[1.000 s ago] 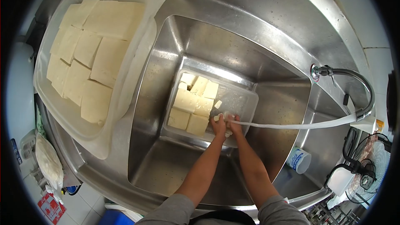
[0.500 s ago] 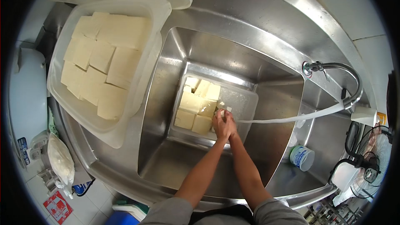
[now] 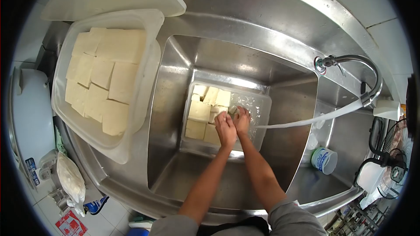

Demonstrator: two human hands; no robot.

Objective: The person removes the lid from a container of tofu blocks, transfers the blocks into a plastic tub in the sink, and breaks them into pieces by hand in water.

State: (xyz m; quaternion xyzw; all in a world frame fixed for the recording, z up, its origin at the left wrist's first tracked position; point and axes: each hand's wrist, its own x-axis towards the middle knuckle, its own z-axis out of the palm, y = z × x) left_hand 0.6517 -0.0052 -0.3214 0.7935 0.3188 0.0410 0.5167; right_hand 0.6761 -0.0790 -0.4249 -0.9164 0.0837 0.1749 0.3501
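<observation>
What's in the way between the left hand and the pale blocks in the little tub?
The right hand is: it sits between the left hand and the pale blocks. Nothing visible stands between the right hand and those blocks.

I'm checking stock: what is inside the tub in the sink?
Pale blocks at left, water at right. The left hand and right hand hide part; anything under the blocks is covered.

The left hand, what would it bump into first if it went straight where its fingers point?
Probably the pale block right by the left hand's fingertips, in the small tub. From above I can't tell how high the hand is, so it might pass over.
</observation>
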